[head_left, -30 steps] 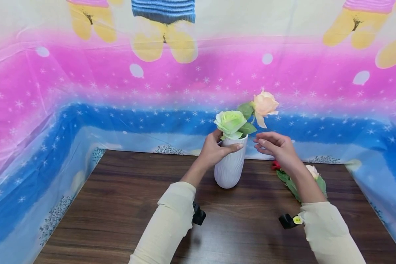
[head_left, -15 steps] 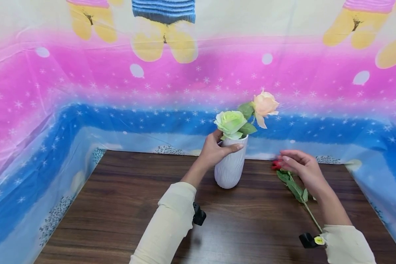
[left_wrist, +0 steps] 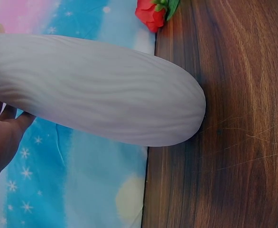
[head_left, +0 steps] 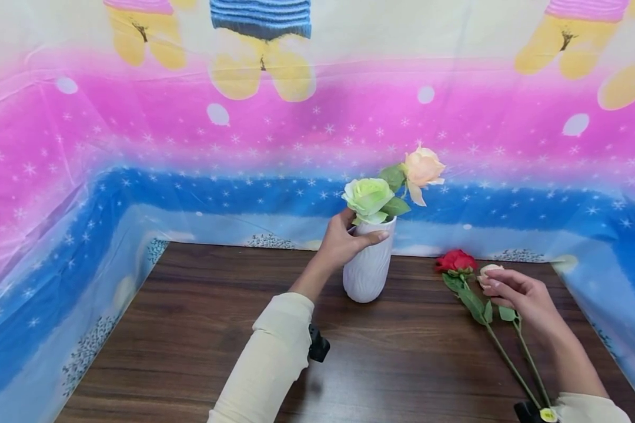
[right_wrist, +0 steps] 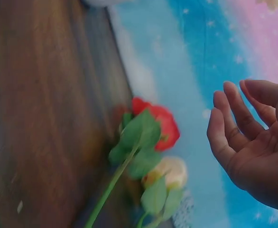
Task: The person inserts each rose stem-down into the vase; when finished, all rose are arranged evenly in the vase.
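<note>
My left hand (head_left: 341, 241) grips the white ribbed vase (head_left: 367, 267) near its rim, thumb across the front. In the vase stand a green rose (head_left: 369, 197) and a peach rose (head_left: 424, 167), the peach one leaning right. My right hand (head_left: 524, 294) hovers over a cream rose (head_left: 488, 274) on the table, fingers loosely bent and partly covering the bloom. The right wrist view shows that hand (right_wrist: 253, 137) holding nothing, apart from the flowers. Beside the cream rose lies a red rose (head_left: 457, 261), its leafy stem running toward the front right.
The dark wood table (head_left: 217, 329) ends at the back against a pink and blue printed cloth (head_left: 233, 202), which also rises along both sides. Both flower stems reach toward the right sleeve (head_left: 587, 408).
My right hand has moved from beside the vase rightward and nearer, past the red rose to the cream one, uncovering the red bloom. The left hand and vase have stayed put.
</note>
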`<action>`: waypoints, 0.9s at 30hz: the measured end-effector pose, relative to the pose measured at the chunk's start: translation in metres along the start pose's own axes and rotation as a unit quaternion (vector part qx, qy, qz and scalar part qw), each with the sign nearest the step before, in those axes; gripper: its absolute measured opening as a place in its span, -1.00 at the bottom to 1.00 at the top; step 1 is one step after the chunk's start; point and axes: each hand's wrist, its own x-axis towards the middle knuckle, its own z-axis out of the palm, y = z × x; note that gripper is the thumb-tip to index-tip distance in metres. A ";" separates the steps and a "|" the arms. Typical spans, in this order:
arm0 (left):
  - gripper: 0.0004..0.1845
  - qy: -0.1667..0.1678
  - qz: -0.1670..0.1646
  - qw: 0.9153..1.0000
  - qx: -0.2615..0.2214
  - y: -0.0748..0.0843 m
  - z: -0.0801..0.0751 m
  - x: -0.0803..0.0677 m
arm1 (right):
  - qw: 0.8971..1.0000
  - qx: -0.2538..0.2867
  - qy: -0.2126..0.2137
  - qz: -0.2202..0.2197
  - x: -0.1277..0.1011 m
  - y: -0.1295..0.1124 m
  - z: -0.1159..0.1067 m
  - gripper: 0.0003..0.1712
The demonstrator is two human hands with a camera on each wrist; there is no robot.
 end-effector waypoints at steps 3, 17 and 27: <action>-0.32 0.002 -0.002 1.000 -0.004 0.000 -0.001 0.000 | 0.999 -0.042 -0.001 0.018 -0.007 0.014 -0.004 -0.74; -0.34 0.000 0.004 1.000 -0.009 0.001 0.001 0.000 | 0.953 -0.217 -0.068 0.199 -0.026 0.059 -0.013 -0.53; -0.31 -0.001 0.001 1.000 -0.002 0.000 0.001 0.001 | 0.928 -0.280 -0.086 0.228 -0.025 0.064 -0.004 -0.70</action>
